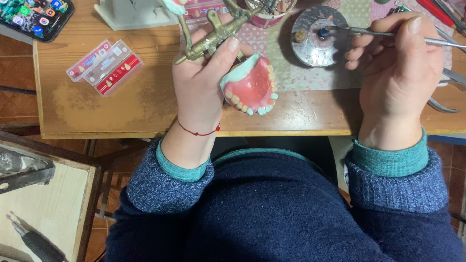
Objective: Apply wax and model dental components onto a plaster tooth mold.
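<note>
While the left hand (201, 82) sits near the middle of the wooden worktop (121, 109), its grip is clamped on a brass hinged frame (213, 39) that carries a denture model (250, 85). The model hangs at about four o'clock from the thumb, just above the worktop's front edge: pink gum wax in a pale blue-green base, with a curved row of teeth facing up and toward the right. A thin red string (199, 132) circles the left wrist.

At two o'clock from the model, the right hand (398, 73) has its grip closed on a slim metal tool (378, 34), held like a pen. The tool's tip points toward nine o'clock and reaches the small flame of a burner (318, 39), a round metal dish standing on a patterned cloth (296, 73).

At nine o'clock from the left hand lie clear cases of spare teeth (107, 65) with red backing. A phone (34, 17) rests at the far ten o'clock corner. Pliers (449, 92) show partly behind the right hand. Both forearms wear dark blue knit sleeves (167, 187) with teal cuffs.
</note>
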